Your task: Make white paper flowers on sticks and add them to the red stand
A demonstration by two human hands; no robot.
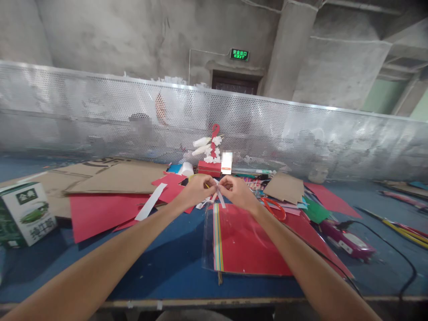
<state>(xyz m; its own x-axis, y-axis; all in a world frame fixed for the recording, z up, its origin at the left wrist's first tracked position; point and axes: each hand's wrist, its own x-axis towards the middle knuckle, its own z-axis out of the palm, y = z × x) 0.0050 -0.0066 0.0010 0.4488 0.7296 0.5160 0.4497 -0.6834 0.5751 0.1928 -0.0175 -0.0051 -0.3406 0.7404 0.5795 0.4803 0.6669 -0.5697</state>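
My left hand [199, 187] and my right hand [236, 189] meet at the middle of the table, fingertips pinched close together. Between them is a narrow white paper strip [220, 199], its loose end hanging below the fingers. Both hands are closed on it; the fingers hide its upper part. Under and beside them lie small white paper scraps [203, 203]. Just beyond the hands stands a red paper piece with white paper flowers [214, 149] on a red box [209, 168], beside a lit phone [226, 163].
Red sheets in a clear sleeve [254, 243] lie below my right arm. On the left are cardboard [120, 177], red paper [100, 214], a white strip [151, 202] and a milk carton [31, 214]. A purple device [349, 240] with a black cord lies right. A perforated metal screen [267, 125] stands behind.
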